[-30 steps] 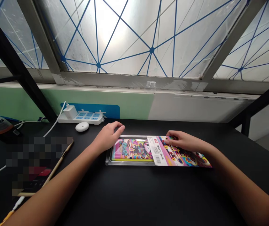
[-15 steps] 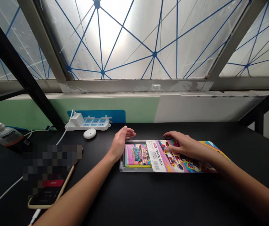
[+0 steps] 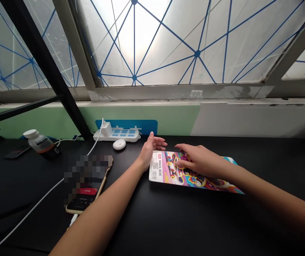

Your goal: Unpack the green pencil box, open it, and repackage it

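Resting on pencil-box card [image 3: 180, 178]: right hand [image 3: 203, 160]; left hand [image 3: 149, 149] beside; both grips spread.

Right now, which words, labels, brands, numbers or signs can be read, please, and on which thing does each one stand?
"PENCIL BOX": on the white end of the card.
Red mark on the card: too small to read.
Small print by the barcode on the card: too small.
Bottle label: too small and blurred.
Phone screen: partly pixelated; the rest is unreadable.
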{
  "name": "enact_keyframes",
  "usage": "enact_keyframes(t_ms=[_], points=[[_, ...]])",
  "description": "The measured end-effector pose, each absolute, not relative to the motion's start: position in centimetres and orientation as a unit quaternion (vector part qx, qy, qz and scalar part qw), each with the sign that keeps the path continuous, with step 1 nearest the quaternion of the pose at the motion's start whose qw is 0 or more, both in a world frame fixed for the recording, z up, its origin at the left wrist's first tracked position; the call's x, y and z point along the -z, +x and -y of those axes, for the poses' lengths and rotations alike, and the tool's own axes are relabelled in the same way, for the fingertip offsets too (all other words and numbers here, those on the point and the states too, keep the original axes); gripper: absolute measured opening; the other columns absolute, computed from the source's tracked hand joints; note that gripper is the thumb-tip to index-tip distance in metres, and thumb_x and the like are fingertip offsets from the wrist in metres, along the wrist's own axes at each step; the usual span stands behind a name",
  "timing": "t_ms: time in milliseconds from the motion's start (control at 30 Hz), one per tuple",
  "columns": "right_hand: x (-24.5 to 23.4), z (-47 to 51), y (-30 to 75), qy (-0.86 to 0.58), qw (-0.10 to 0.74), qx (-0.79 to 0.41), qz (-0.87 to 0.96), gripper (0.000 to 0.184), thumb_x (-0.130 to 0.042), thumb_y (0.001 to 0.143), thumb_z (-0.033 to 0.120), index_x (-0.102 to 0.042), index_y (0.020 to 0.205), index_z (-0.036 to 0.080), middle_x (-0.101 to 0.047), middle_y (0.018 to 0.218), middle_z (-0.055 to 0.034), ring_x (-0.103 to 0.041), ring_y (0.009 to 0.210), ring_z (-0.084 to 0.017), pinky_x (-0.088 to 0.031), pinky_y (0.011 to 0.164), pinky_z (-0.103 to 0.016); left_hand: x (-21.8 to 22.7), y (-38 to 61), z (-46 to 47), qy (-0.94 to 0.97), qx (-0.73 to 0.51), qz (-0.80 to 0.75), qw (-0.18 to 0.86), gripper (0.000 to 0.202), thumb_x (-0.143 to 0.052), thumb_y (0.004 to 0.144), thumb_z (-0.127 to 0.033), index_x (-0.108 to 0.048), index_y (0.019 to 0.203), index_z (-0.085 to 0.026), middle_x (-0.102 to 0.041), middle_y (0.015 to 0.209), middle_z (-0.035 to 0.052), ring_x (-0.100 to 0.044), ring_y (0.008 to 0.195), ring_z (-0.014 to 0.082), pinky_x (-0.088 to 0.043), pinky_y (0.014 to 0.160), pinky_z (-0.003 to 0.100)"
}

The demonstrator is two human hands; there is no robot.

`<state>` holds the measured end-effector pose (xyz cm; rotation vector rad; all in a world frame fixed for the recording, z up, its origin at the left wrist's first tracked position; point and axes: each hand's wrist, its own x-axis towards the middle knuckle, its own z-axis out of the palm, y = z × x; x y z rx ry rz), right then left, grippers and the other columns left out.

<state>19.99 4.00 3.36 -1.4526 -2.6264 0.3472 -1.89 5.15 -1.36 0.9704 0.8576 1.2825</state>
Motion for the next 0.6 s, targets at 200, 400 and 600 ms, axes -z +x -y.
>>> enact_keyframes(t_ms=[200, 400, 600], points=[[-3.0, -3.6, 27.5, -0.528, 0.079, -0.214, 0.818, 0.058, -0.055, 0.086, 0.068, -0.063, 0.121, 0.023, -0.069, 0.124, -0.0100, -0.065, 0.110, -0.031, -0.052, 0.091, -0.040, 1.4, -1.9, -5.5, 0.353, -0.571, -0.379, 0.637, 0.067, -0.042, 0.090, -0.076, -0.067, 0.083, -0.014, -0.072, 0.083, 0.0102, -0.067, 0.071, 0.0185, -0.052, 0.074, 0.031], [-3.4, -2.7, 27.5, -0.517, 0.111, -0.159, 0.833, 0.047, -0.066, 0.078, 0.067, -0.063, 0.097, 0.024, -0.072, 0.096, -0.0061, -0.068, 0.084, -0.025, -0.053, 0.070, -0.034, 1.7, -2.6, -6.1, 0.328, -0.556, -0.370, 0.667, 0.066, -0.040, 0.093, -0.072, -0.067, 0.086, -0.012, -0.073, 0.087, 0.0127, -0.070, 0.072, 0.0202, -0.055, 0.072, 0.032], [-4.8, -0.1, 27.0, -0.413, 0.231, 0.081, 0.878, 0.027, -0.060, 0.090, 0.048, -0.049, 0.085, 0.024, -0.067, 0.112, -0.0089, -0.064, 0.071, -0.019, -0.047, 0.057, -0.031, 1.8, -3.1, -6.5, 0.310, -0.517, -0.393, 0.694, 0.042, -0.047, 0.098, -0.053, -0.064, 0.092, -0.015, -0.072, 0.097, 0.0115, -0.071, 0.080, 0.0202, -0.058, 0.075, 0.033]])
